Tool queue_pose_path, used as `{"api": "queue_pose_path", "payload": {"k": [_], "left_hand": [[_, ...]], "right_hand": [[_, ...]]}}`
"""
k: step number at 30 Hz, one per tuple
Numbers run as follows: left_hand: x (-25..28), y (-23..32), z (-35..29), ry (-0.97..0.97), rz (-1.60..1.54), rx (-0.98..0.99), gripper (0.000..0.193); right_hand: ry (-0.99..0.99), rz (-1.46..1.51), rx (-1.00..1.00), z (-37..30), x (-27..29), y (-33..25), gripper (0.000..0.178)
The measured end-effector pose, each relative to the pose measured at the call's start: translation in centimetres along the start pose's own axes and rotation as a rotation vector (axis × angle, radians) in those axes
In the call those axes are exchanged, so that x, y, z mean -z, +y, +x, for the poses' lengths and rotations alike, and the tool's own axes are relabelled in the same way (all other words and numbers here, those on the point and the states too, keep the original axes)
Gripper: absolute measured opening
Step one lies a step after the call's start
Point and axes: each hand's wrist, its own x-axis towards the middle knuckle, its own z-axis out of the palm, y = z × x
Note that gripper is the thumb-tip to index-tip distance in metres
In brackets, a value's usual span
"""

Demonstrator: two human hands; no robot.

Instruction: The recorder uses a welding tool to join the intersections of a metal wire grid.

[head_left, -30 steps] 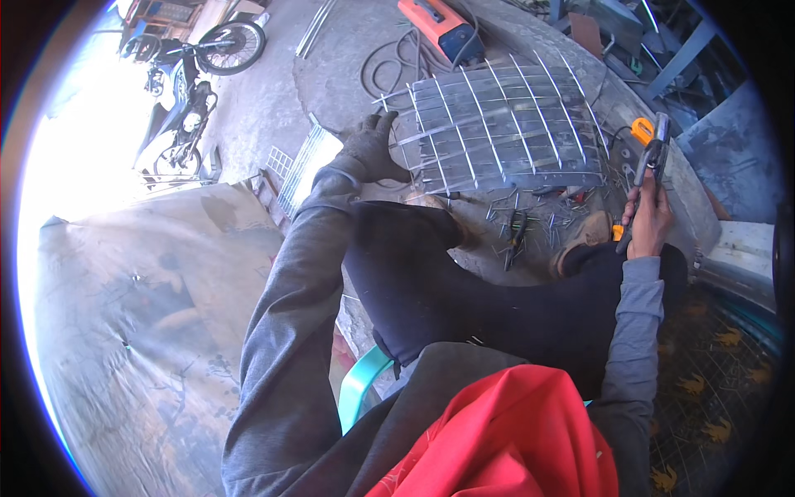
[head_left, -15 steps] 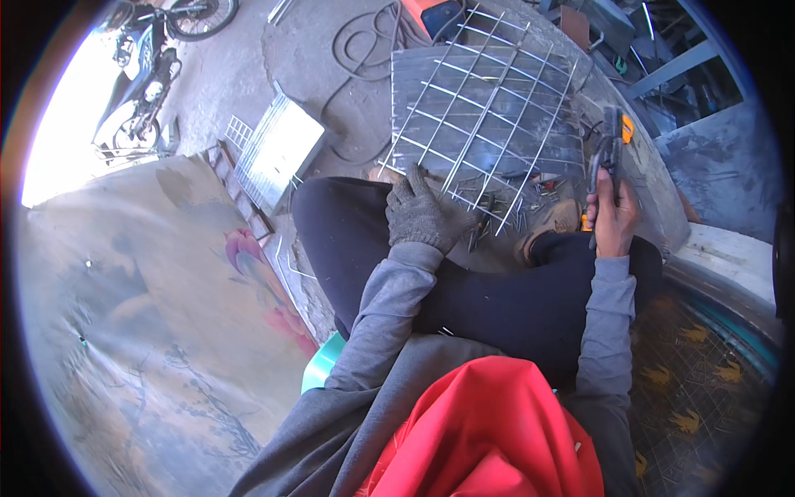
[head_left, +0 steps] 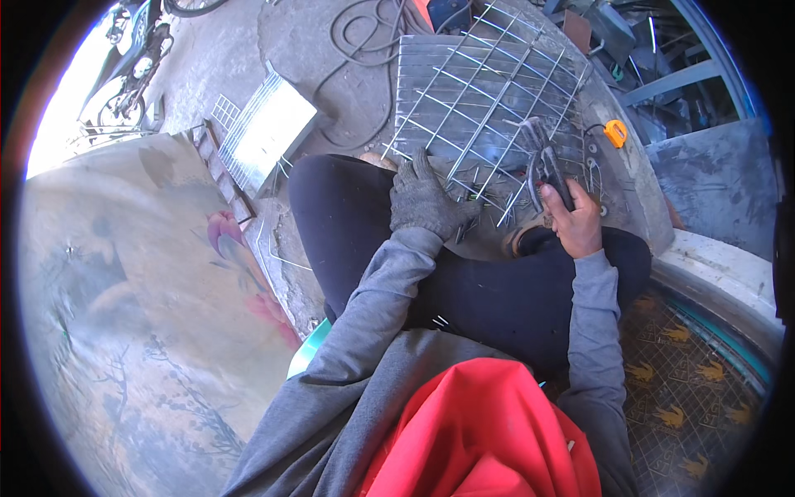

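Observation:
A metal rod grid (head_left: 495, 108) lies tilted across a dark grey slatted panel (head_left: 418, 62) on the ground in front of me. My left hand (head_left: 426, 199), in a grey knitted glove, is at the grid's near left edge. Its fingers are stretched out and the thumb points right; whether it touches the rods I cannot tell. My bare right hand (head_left: 575, 219) grips a dark pliers-like tool (head_left: 548, 161), its jaws pointing up over the grid's right side. Short metal pieces (head_left: 489, 192) lie scattered under the near edge.
An orange tape measure (head_left: 615, 132) sits on the ledge at right. Cable (head_left: 344, 62) coils behind, beside an orange-and-dark box (head_left: 447, 12). A shiny metal box (head_left: 269, 132) stands left, near a floral-printed sheet (head_left: 149, 273). A motorcycle (head_left: 137, 70) is at far left.
My right hand has moved left, bringing the pliers-like tool from beside the ledge to over the grid's right side. The left hand stays near the same grid edge; the view has shifted slightly.

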Motion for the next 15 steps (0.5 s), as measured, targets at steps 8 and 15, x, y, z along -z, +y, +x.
{"api": "queue_pose_path", "payload": {"k": [8, 15], "left_hand": [[0.2, -0.2, 0.6, -0.028, 0.009, 0.029, 0.128], [0.8, -0.2, 0.5, -0.045, 0.004, 0.023, 0.126]], "right_hand": [[0.0, -0.107, -0.024, 1.0, -0.9, 0.0, 0.038], [-0.003, -0.143, -0.03, 0.9, -1.2, -0.3, 0.045]]}}
